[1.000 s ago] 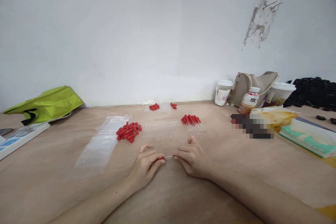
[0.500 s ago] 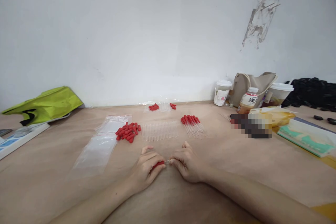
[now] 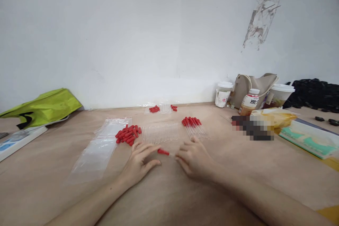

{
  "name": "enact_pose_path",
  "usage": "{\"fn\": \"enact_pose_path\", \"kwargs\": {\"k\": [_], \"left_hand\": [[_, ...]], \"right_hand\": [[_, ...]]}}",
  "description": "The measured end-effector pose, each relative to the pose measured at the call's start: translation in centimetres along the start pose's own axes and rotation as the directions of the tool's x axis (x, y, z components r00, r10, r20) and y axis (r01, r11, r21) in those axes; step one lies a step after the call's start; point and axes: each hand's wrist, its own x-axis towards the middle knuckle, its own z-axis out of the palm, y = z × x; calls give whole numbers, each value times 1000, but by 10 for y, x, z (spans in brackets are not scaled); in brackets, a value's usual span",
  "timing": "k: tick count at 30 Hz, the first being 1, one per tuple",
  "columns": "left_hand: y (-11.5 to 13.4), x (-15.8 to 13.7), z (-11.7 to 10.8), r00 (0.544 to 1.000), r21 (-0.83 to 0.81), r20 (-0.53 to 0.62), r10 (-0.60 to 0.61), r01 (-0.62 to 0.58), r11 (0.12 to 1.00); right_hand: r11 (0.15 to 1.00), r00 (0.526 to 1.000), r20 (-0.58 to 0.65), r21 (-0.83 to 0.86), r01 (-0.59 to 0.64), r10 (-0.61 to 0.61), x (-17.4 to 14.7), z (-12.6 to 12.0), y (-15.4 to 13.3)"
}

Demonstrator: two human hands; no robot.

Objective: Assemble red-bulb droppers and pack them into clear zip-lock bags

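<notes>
Head view: the person's right hand [image 3: 194, 159] pinches a thin clear tube [image 3: 172, 155] capped by a rubbery red bulb [image 3: 163, 152]; the left hand [image 3: 139, 160], thumb and fingers parted, is beside it.

Red is shared by the bulbs [image 3: 126, 135] and dropper tops [image 3: 191, 122]; the tubes [image 3: 160, 133] are seen colourless. The clear bags [image 3: 91, 159] are edged in red, the sack [image 3: 50, 104] is coloured lime and black, and the packet [image 3: 307, 140] is patterned in turquoise and white.

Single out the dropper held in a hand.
The dropper gripped by its tube in the right hand; the other droppers lie bunched beyond that hand.
</notes>
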Motion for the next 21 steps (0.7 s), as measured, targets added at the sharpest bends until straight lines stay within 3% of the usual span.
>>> {"fn": "enact_pose_path", "kwargs": {"k": [2,5,8,12,21], "left_hand": [[-12,0,-3,991,63,-88,-101,107,992],[-35,0,-8,959,140,-193,-207,235,962],[-55,-1,-13,910,150,-286,-301,352,924],[-66,-3,-17,870,115,-303,-389,439,891],[-59,-2,-16,891,173,-255,-375,424,889]], "right_hand": [[958,960,-32,70,-277,280,6,-4,20],[749,763,-20,207,-629,646,17,-5,57],[639,642,-39,156,-753,766,25,3,83],[623,624,-30,120,-773,781,28,22,94],[642,641,-18,25,-767,767,37,40,97]]}}
